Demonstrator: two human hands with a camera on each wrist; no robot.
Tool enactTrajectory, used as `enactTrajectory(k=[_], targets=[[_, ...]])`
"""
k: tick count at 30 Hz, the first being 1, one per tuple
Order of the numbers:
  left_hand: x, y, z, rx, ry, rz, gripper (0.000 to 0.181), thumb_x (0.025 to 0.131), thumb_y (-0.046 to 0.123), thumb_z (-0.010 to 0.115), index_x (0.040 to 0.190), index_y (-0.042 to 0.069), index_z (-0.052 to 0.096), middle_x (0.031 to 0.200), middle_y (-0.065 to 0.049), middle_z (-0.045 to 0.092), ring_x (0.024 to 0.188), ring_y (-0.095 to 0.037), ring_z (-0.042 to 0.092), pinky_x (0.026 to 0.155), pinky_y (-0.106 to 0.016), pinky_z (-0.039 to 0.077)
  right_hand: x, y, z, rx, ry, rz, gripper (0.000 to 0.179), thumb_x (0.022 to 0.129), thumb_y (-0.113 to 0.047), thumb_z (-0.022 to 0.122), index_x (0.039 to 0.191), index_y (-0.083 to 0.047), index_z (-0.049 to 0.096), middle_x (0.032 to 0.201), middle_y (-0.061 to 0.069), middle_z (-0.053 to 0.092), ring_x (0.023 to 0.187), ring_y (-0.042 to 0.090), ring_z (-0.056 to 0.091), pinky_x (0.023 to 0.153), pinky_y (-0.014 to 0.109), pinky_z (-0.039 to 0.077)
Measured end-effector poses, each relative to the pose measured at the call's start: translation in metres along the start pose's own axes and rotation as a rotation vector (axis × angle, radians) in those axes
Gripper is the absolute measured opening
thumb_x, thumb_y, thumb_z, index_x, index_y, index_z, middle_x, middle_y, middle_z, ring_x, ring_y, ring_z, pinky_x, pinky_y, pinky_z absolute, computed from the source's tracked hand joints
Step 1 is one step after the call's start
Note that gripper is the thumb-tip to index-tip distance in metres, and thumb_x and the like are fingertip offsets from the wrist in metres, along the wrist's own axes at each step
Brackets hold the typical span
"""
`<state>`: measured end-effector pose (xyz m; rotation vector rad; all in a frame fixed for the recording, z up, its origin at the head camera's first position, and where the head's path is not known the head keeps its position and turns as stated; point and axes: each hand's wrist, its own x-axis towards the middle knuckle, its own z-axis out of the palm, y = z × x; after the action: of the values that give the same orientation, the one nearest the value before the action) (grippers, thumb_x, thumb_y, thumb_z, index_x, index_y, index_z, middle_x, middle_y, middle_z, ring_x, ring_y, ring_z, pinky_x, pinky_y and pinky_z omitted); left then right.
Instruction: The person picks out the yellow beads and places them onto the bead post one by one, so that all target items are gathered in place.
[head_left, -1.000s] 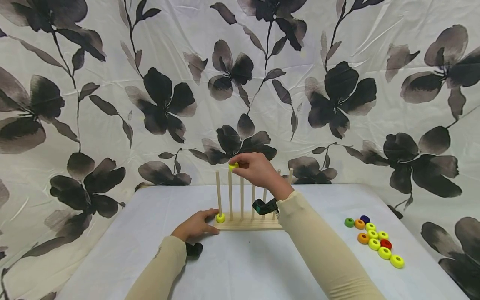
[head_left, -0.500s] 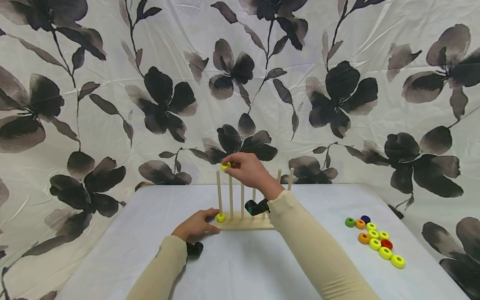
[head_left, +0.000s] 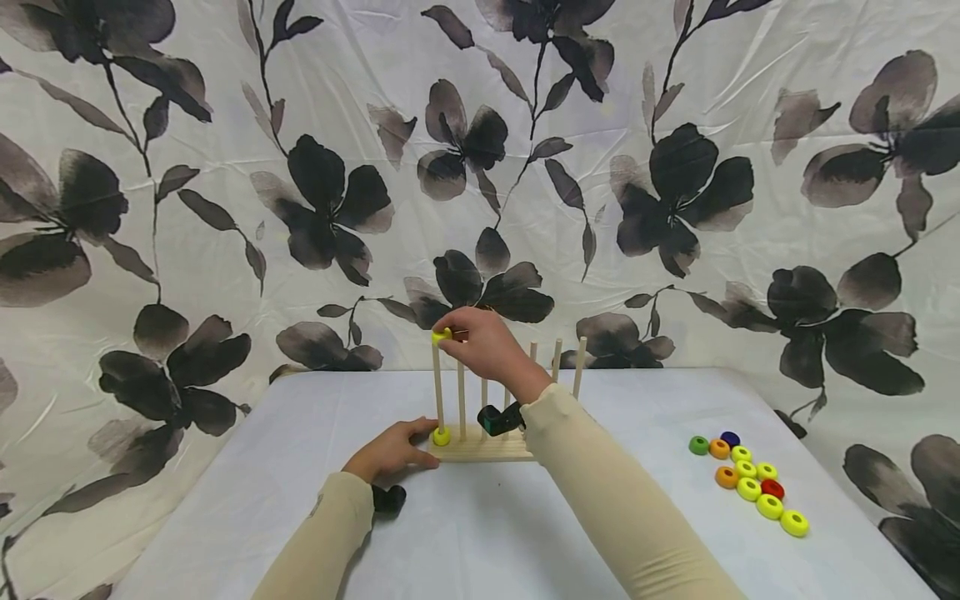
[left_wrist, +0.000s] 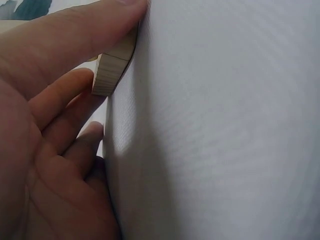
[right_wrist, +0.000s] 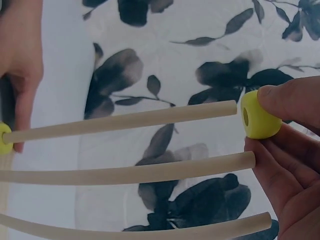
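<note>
My right hand (head_left: 491,350) pinches a yellow ring bead (right_wrist: 265,120) between thumb and fingers. The bead is at the top of the leftmost peg (head_left: 438,383); in the right wrist view its hole faces the peg's tip, with a small gap between. At the foot of that same peg sits another yellow bead (head_left: 441,436). My left hand (head_left: 393,450) holds the left end of the wooden peg stand (head_left: 480,451), thumb along the front and fingers behind, as the left wrist view shows. My right forearm hides part of the stand's right side.
Several loose beads lie on the white table at right: yellow ones (head_left: 769,506), a red one (head_left: 772,489), orange ones (head_left: 726,477), a green one (head_left: 698,445) and a dark blue one (head_left: 730,438). Other upright pegs (head_left: 580,367) stand close beside my right hand. Floral cloth hangs behind.
My right hand has carried the yellow bead leftward, from above the second peg to the top of the leftmost one. The left hand and the stand have stayed put.
</note>
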<state>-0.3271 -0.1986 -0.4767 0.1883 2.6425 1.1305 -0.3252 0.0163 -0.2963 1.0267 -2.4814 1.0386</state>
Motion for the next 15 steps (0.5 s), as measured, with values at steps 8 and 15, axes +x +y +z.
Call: enactTrajectory(k=[8,15], targets=[[0.0013,-0.0005,-0.0006,0.01,0.003,0.009,0.081,0.071,0.031,0.086,0.142,0.019,0.05,0.155,-0.011,0.038,0.146,-0.036,0.028,0.116,-0.061,0.023,0.0017,-0.0004,0.0038,-0.046,0.012,-0.015,0.017,0.092,-0.016,0.066,0.108,-0.014,0.071,0.111,0.002,0.067,0.103,0.016,0.068,0.09,0.028,0.056],[-0.001,0.0023,-0.0005,0.018,0.012,0.012,0.08,0.072,0.028,0.085,0.142,0.017,0.05,0.153,-0.011,0.04,0.145,-0.036,0.029,0.117,-0.059,0.023,0.0044,-0.002,0.0054,-0.047,-0.007,-0.026,0.018,0.092,-0.017,0.066,0.109,-0.014,0.071,0.111,0.002,0.067,0.102,0.016,0.067,0.09,0.026,0.055]])
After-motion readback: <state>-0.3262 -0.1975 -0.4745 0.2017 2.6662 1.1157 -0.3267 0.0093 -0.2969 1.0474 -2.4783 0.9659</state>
